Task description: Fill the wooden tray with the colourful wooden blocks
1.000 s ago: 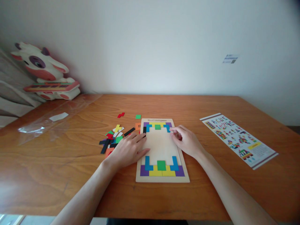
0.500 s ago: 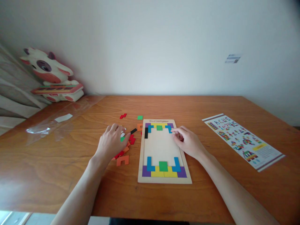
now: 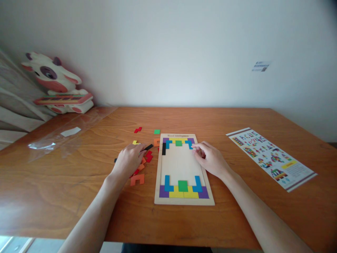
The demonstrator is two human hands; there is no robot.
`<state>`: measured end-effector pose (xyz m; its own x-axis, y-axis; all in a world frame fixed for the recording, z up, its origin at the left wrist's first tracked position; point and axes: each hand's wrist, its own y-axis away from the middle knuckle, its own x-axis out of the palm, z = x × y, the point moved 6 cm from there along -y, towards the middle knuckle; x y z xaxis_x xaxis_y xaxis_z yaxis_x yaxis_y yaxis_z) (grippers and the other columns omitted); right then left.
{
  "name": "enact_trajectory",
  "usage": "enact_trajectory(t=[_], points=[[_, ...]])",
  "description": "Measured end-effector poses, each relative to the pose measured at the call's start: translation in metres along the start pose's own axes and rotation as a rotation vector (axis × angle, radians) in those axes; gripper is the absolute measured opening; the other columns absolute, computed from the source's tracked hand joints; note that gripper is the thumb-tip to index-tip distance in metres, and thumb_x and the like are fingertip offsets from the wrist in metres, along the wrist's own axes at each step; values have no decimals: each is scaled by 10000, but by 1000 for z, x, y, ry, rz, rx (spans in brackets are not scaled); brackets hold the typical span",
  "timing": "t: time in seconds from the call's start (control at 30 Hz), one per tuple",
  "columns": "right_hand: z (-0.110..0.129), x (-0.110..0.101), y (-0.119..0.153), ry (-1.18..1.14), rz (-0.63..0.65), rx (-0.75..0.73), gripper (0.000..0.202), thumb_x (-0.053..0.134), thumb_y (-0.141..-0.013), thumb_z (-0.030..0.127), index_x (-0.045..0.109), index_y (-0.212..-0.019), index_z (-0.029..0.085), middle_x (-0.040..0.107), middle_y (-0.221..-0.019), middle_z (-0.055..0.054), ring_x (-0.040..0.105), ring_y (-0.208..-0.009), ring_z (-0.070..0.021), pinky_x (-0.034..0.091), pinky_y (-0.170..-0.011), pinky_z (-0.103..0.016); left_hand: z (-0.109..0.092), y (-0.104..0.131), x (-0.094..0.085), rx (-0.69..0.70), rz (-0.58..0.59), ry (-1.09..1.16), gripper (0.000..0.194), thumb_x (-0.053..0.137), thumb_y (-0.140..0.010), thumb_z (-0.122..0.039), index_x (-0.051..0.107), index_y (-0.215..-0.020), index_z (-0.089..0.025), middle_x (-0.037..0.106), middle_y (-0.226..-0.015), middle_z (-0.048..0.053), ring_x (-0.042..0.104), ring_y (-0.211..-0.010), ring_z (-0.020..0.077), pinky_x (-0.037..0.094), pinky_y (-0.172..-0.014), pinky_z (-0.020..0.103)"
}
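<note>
My left hand [image 3: 129,159] is over a pile of flat puzzle pieces, thumb and fingers pinched on the end of a black bar-shaped piece [image 3: 149,147]. Beneath and beside it lie a red piece [image 3: 149,157] and an orange U-shaped piece [image 3: 137,179]. A wooden puzzle board [image 3: 158,189] lies to the right, with purple, yellow, blue and green pieces along its top and bottom. Another black piece [image 3: 164,149] is at its upper left side. My right hand [image 3: 209,157], fingers curled, rests on the board's right edge beside a blue piece [image 3: 189,144]; its fingers hide whatever is between them.
Beyond the pile lie a red piece [image 3: 138,130], a green square [image 3: 157,131] and a yellow piece [image 3: 135,142]. A printed pattern sheet [image 3: 271,158] lies at right. Clear plastic wrap [image 3: 52,144] and a toy cow keyboard [image 3: 63,100] are at left.
My left hand has moved slightly right and its fingers have closed on the black piece. A yellow piece behind the hand has come into view. My right hand stays at the board's edge.
</note>
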<state>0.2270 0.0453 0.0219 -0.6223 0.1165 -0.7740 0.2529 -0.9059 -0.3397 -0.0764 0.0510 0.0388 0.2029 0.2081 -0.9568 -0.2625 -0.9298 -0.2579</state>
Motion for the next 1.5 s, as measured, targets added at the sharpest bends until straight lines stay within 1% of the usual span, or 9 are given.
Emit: enact_trajectory(t=[0.3,0.4,0.57,0.7,0.83,1.0,1.2,1.37,1.5], points=[[1,-1,-1,1,3,1,181,526,-909,251,648,-1038,213,646,-896,-37,595,-641,-149,485,-632,-296,-1,-1,3,20,-17,8,283,432,-962,-212,702,-1045,-198,741,-904,81,710,-834,213,540,-707,290],[1,0,-1,0,5,-2,184,526,-907,247,646,-1041,210,645,-899,-36,596,-644,-147,484,-636,-296,-5,0,-3,42,-88,44,278,462,-944,-211,687,-1108,-196,740,-964,76,708,-847,212,549,-703,288],[1,-1,0,9,-2,-6,184,532,-907,247,648,-1044,208,649,-897,-39,589,-635,-143,487,-636,-299,-39,6,-15,363,-197,235,244,515,-938,-173,705,-1088,-203,716,-1008,71,668,-896,175,536,-825,294],[2,-1,-1,3,1,-1,177,533,-913,258,651,-1036,212,653,-907,-44,590,-626,-142,493,-631,-298,-61,11,-18,533,-154,281,190,565,-920,-142,734,-971,-211,718,-959,62,644,-878,177,533,-807,315],[2,-1,0,2,5,3,185,529,-916,262,652,-1044,212,650,-907,-39,590,-620,-140,499,-641,-302,-67,13,-16,623,-89,246,197,565,-937,-153,748,-947,-224,724,-1019,73,639,-945,200,543,-834,343],[2,0,0,-7,6,0,184,529,-911,245,655,-1042,217,655,-918,-41,592,-642,-142,507,-653,-299,-62,14,-9,630,-61,327,308,495,-944,-100,771,-974,-232,743,-1044,74,676,-950,179,577,-817,313],[2,0,-1,2,8,1,185,534,-912,252,656,-1045,211,654,-909,-40,590,-644,-147,499,-654,-302,-72,16,-10,639,-40,355,324,505,-890,-69,742,-1076,-189,755,-1086,73,687,-983,196,585,-872,337],[3,0,0,-3,2,-9,174,529,-913,249,655,-1027,213,659,-916,-45,604,-664,-152,493,-645,-299,-73,14,-9,561,-66,323,196,561,-942,-182,736,-1030,-191,748,-1058,85,682,-971,202,578,-877,358],[2,0,0,-5,3,-3,175,533,-911,257,656,-1030,223,662,-912,-41,602,-650,-148,496,-633,-295,-71,14,-3,545,-24,355,177,578,-953,-248,740,-1009,-205,751,-1060,74,699,-983,197,583,-891,359]])
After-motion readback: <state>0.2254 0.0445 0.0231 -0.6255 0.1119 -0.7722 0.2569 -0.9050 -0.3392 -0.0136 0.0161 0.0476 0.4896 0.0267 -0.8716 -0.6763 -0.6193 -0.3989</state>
